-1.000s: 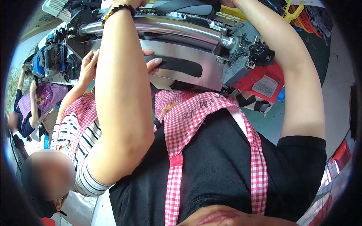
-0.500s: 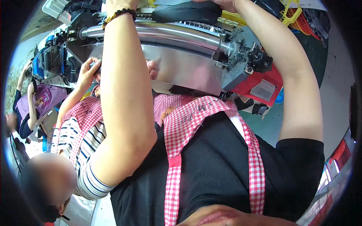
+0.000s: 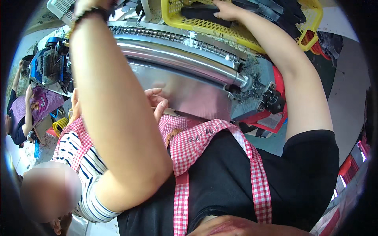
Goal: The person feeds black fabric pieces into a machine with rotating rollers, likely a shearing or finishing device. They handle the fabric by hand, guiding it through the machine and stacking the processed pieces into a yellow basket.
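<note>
The head view shows the right hand (image 3: 226, 11) up over a yellow basket (image 3: 220, 34), its thumb and forefinger spread apart and pointing left. They are at the end of a flat black piece (image 3: 195, 13) lying in that basket, just behind the front wall; from here I can't tell whether the fingertips touch it. More dark pieces (image 3: 277, 13) are heaped to the right, partly behind the forearm.

The left hand I can't pick out for certain, nor how its fingers stand. A blurred arm (image 3: 114, 102) with a dark bracelet (image 3: 88, 15) runs up to the top edge, seemingly out of the striped sleeve (image 3: 96, 196) of a co-worker close by, and what its hand holds is unclear. Beside that arm, another hand (image 3: 158, 102) shows loosely bent fingers near a metal plate (image 3: 189, 94); whose it is, I can't say.

The right arm (image 3: 307, 90) rises from a black sleeve, bends at the elbow and slants left across the basket's rim. It passes well outside the machine's black knob (image 3: 274, 100) and red side (image 3: 254, 122). Between the two raised arms there's a broad gap above the shiny roller (image 3: 173, 57), and a coiled bar (image 3: 157, 38) runs between roller and basket.
</note>
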`<act>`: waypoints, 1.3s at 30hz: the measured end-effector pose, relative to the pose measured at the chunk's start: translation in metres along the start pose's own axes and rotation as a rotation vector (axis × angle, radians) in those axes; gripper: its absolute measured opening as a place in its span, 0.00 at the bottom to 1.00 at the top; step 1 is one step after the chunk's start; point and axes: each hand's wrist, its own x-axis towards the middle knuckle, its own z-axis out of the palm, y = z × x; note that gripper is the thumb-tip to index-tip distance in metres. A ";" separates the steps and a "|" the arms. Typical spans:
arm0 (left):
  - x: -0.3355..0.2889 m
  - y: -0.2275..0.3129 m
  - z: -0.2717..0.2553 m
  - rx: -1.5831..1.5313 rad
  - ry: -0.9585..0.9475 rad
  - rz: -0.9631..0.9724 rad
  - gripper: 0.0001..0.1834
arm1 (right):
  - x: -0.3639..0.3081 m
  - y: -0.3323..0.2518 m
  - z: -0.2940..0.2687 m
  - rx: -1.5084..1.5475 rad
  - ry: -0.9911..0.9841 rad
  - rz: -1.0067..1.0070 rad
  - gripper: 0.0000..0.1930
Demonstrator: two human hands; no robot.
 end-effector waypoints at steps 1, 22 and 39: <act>-0.008 0.008 0.001 -0.041 0.023 -0.005 0.21 | 0.005 -0.005 0.007 -0.059 0.006 0.009 0.37; -0.054 -0.081 0.004 -0.032 0.210 0.171 0.14 | -0.274 -0.074 -0.072 0.534 0.874 -0.231 0.10; 0.053 -0.206 0.062 0.180 0.163 0.250 0.29 | -0.330 -0.167 0.302 0.794 0.309 0.022 0.28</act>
